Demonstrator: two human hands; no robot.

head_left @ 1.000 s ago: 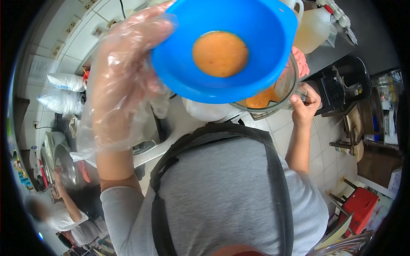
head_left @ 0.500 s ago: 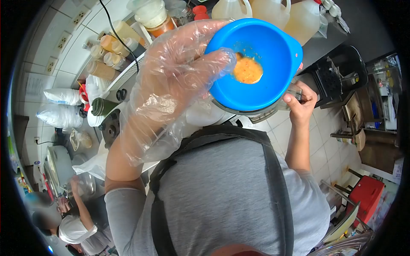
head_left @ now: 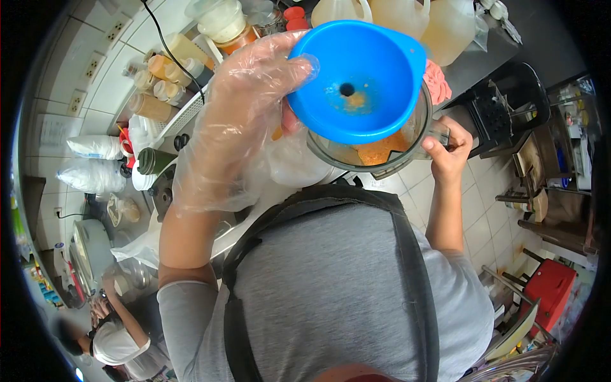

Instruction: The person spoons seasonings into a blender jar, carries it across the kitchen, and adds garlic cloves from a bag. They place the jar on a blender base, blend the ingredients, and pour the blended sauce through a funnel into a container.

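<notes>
My left hand (head_left: 261,83), in a clear plastic glove, is closed on the left rim of a blue funnel (head_left: 382,70). The funnel's dark hole shows at its bottom, with a little orange sauce (head_left: 358,102) beside it. Whatever lies under the funnel is hidden. My right hand (head_left: 450,146) grips the handle of a clear blender jar (head_left: 420,118). Partly covered by the funnel, the jar holds orange sauce with a grainy look.
Large jugs of pale liquid (head_left: 398,22) and a pink cloth (head_left: 436,83) are beyond the funnel. Seasoning bottles (head_left: 153,107) line the left wall near a white basket (head_left: 184,118). Another person (head_left: 121,337) works at lower left. A red chair (head_left: 550,293) stands at lower right.
The funnel has shifted left, uncovering part of the blender jar and its sauce. The pool of sauce in the funnel has shrunk to a smear, and the hole now shows.
</notes>
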